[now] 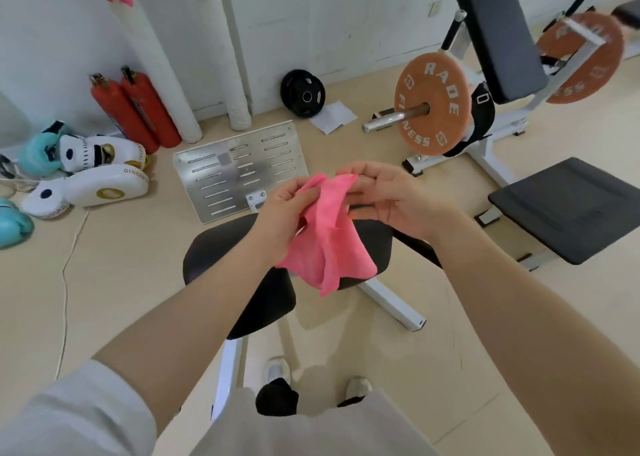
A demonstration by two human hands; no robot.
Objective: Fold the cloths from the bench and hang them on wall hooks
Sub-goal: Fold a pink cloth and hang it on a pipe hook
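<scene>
1. A person's left hand (277, 220) and right hand (391, 199) each pinched the top edge of a pink cloth (329, 241).
2. The cloth hung crumpled above a black bench (221, 248).

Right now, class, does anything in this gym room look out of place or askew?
Yes. A metal slotted plate lies loose on the floor, skewed to the wall. Beside it a crumpled white paper lies near a black weight plate propped against the wall.
</scene>
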